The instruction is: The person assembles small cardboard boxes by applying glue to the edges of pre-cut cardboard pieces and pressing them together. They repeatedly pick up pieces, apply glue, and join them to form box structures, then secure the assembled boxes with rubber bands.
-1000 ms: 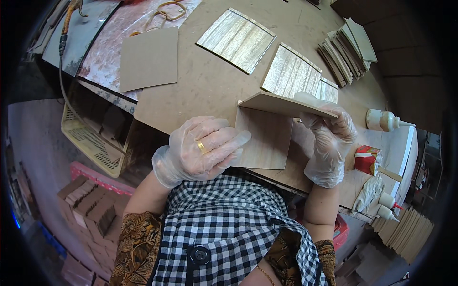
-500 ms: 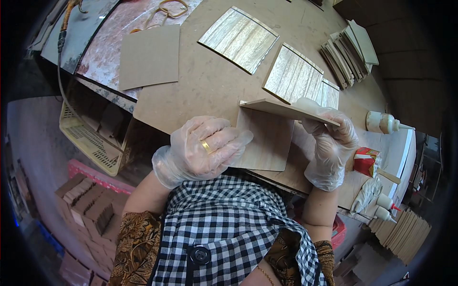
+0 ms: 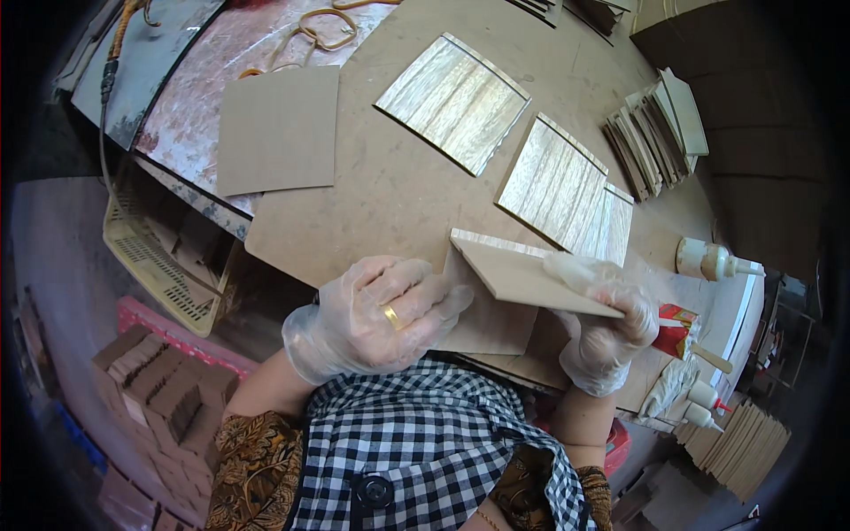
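My right hand (image 3: 613, 311), in a clear glove, grips the right end of a thin wooden panel (image 3: 522, 276). That panel is tilted, its plain brown face in view and a pale grained strip along its far edge. Below it, partly covered, lies a second wooden panel (image 3: 496, 332) by the table's near edge. My left hand (image 3: 385, 311), also gloved and wearing a gold ring, is curled over the left side of this lower panel. Its thumb is hidden. Farther off lie grained panels (image 3: 453, 102) (image 3: 553, 181), each with a dark groove near one edge.
A plain brown board (image 3: 279, 133) rests at left beside an orange cord (image 3: 328, 31). Stacked panels (image 3: 653, 133) lean at back right. A glue bottle (image 3: 713, 259), a red box (image 3: 675, 329) and smaller bottles (image 3: 704, 394) stand at right. A yellow crate (image 3: 159, 274) sits below left.
The upper panel has tipped, so more of its brown face and its grained far edge show. My right hand has turned with it. The whole view has shifted, with the table sitting lower.
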Motion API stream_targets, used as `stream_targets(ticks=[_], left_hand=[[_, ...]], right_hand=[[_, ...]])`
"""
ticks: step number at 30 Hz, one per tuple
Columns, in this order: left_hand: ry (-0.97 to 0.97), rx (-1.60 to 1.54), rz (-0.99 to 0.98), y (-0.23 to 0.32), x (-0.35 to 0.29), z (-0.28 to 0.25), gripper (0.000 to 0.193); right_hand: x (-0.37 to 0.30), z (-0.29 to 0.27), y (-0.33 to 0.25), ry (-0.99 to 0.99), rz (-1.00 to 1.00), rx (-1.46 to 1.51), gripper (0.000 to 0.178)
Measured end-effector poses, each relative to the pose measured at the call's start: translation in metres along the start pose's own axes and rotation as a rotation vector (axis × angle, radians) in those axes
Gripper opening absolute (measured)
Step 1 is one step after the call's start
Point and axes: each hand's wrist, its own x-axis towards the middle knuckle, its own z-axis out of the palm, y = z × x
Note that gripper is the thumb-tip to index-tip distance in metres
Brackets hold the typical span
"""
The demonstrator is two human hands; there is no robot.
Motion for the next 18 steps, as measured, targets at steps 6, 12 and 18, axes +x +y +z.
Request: stream_targets(ticks=[6, 12, 18], left_hand=[[-0.037, 0.024, -0.008, -0.001, -0.005, 0.001, 0.014], [-0.053, 0.034, 0.039, -0.005, -0.003, -0.001, 0.022], [-0.095, 0.001, 0.048, -0.010, -0.004, -0.004, 0.025]], right_hand=[[0.002, 0.000, 0.006, -0.043, -0.060, -0.021, 0.023], [-0.002, 0.002, 0.006, -0.031, 0.014, -0.005, 0.024], [0.009, -0.003, -0.001, -0.124, 0.026, -0.054, 0.022]])
